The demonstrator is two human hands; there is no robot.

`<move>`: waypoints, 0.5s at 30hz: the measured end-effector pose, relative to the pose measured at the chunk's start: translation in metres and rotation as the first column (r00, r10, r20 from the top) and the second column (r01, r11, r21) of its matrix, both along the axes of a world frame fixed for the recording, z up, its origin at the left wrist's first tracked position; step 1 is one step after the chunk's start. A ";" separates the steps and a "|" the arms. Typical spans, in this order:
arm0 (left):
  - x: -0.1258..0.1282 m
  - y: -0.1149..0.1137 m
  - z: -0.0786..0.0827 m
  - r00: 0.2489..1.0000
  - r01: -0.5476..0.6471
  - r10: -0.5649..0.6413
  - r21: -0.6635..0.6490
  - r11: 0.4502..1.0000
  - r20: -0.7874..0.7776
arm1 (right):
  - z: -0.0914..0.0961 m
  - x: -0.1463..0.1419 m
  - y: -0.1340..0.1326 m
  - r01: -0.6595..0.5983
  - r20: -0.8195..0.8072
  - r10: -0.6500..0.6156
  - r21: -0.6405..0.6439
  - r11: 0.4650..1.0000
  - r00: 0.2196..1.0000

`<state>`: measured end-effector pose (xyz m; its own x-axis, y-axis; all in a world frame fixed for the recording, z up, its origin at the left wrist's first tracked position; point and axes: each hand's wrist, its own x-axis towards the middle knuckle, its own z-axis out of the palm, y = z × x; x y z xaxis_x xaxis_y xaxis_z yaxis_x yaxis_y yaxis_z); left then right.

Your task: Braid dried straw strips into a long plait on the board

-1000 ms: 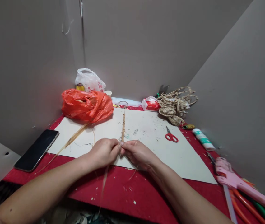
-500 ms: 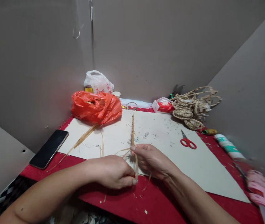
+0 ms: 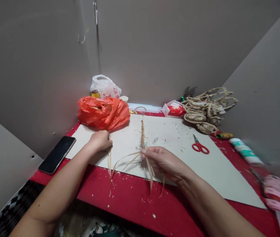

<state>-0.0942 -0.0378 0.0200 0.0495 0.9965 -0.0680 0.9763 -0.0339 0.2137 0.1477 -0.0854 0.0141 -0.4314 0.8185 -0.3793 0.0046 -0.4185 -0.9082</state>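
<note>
While the right hand (image 3: 166, 161) is pinching the near end of a thin twisted straw cord (image 3: 143, 131) between thumb and fingertips, the loose ends (image 3: 125, 159) are fanning out below the pinch and drooping over the edge of the white board (image 3: 179, 141); the hold appears to be keeping the twist from slackening; the cord is lying straight up the middle of the board, pointing away from the person, rough, tan and fraying; the left hand (image 3: 100, 140) is resting well to the side, fingers curled down over a pale straw strand (image 3: 109, 161) just beside the orange bag (image 3: 103, 113), though whether it is gripping or merely pressing cannot be told; a phone (image 3: 57, 154) is lying at the left of the red table (image 3: 130, 200); red scissors (image 3: 199, 147) and coiled cords (image 3: 204, 110) are sitting to the right.
</note>
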 end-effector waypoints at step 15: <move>0.010 -0.018 0.034 0.170 0.171 -0.101 0.072 0.983 0.980 | 0.001 0.007 0.003 -0.012 -0.036 0.013 0.024 1.000 0.999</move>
<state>-0.0840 -0.0557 0.0536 0.2453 0.9635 0.1074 -0.0477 -0.0986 0.9940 0.1551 -0.0828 0.0155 -0.4549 0.8215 -0.3437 -0.0237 -0.3969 -0.9175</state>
